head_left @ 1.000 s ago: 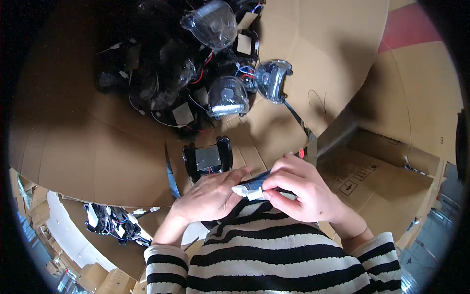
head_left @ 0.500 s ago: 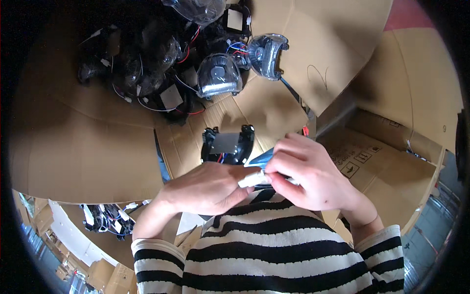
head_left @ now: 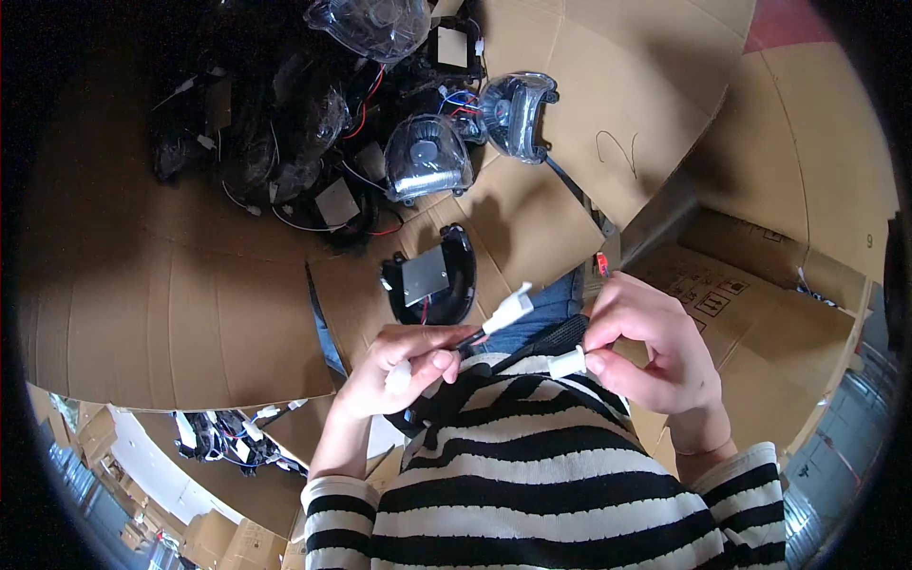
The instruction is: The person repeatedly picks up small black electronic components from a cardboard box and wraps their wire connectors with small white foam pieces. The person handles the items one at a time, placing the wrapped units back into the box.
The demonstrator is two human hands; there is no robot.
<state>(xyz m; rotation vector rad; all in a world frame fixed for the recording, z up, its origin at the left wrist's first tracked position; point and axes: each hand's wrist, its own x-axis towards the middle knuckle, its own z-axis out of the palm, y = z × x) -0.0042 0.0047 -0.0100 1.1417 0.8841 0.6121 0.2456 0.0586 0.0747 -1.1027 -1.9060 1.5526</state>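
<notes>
My left hand is closed round a black cable, and the white plug connector at its end points up and to the right. A second small white piece shows against the left palm; its kind is unclear. Between thumb and forefinger my right hand pinches another white connector, held apart from the first. Just beyond my left hand lies a black lamp housing with a grey plate and a red wire.
Clear-lensed headlamps and wired black parts pile up on cardboard at the far left and middle. An open carton stands at the right. Lower left, another box holds wired parts.
My hands have moved apart, and the two white connectors now show separately. My left hand has turned so that its palm side shows. The black housing appears tilted differently.
</notes>
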